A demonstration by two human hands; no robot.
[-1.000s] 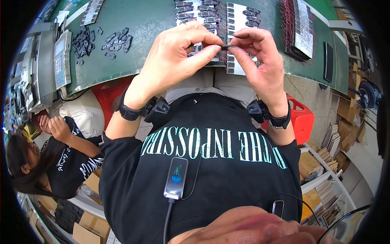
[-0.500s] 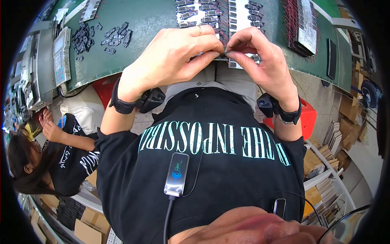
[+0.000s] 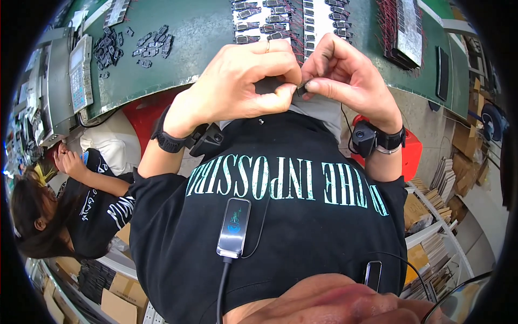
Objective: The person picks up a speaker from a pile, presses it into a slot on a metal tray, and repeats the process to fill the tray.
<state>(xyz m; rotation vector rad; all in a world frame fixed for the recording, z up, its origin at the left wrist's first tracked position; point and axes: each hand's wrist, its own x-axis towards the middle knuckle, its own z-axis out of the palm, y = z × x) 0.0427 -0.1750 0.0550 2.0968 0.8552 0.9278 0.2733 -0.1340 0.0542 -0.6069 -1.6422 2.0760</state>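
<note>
Close together at the near edge of the table, both my hands are closed in a pinch. A small black part [image 3: 301, 88] sits between their fingertips, mostly hidden by them. My left hand [image 3: 245, 81] grips it from the left with thumb and forefinger. From the right, the thumb and forefinger of my right hand [image 3: 350, 81] hold its other side. Just beyond the hands lie white strips [image 3: 317, 40] carrying rows of small black parts [image 3: 275, 19] with thin red wires.
Loose piles of black parts [image 3: 109, 48] lie on the green table [image 3: 189, 32] at left, near a grey keypad device [image 3: 81, 75]. A stack of panels with red wires [image 3: 407, 38] stands at right, beside a flat black object [image 3: 442, 73]. Another person [image 3: 81, 200] sits at left.
Both hands have drawn slightly toward me, off the table's edge, with the small black part between them. My right fingers have shifted their hold and spread a little.
</note>
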